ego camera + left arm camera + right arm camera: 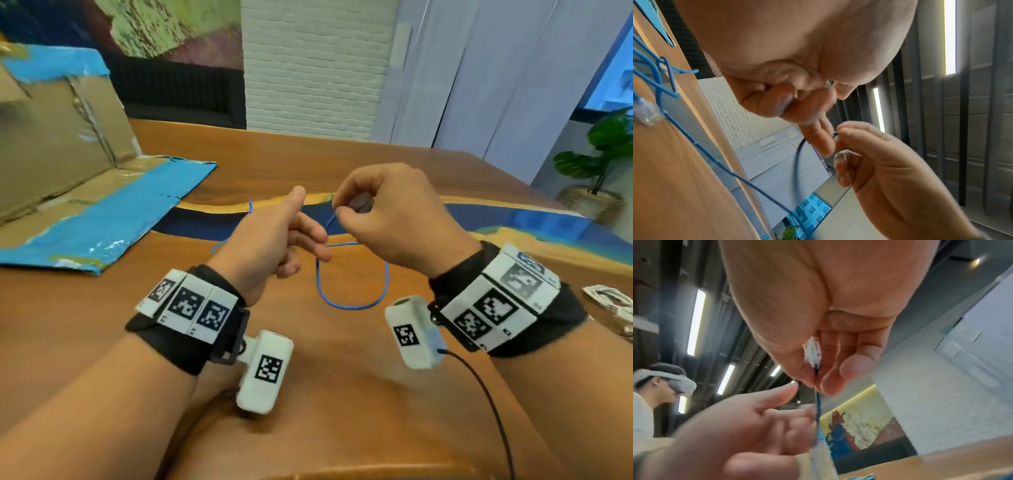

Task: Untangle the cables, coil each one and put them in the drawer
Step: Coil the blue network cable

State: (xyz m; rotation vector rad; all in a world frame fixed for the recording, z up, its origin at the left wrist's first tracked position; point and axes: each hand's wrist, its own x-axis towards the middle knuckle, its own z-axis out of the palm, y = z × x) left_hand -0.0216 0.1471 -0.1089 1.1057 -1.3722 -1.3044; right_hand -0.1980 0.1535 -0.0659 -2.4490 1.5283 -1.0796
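A thin blue cable (pixel 352 306) hangs in a loop over the wooden table (pixel 342 394). My right hand (pixel 339 212) is raised and pinches the cable just below its clear plug (pixel 812 352), thumb against fingertip. My left hand (pixel 308 226) is close beside it, thumb up and fingers loosely extended; the cable (pixel 818 407) runs past its fingertips (pixel 797 412). In the left wrist view the rest of the cable (pixel 715 162) lies kinked on the table and ends in a second clear plug (pixel 647 112).
An opened cardboard box (pixel 68 137) with blue tape lies at the back left, its flap flat on the table. A bundled white cable (pixel 613 305) sits at the right edge. A potted plant (pixel 603 154) stands beyond the table. Another person (pixel 663 386) wearing a headset is nearby.
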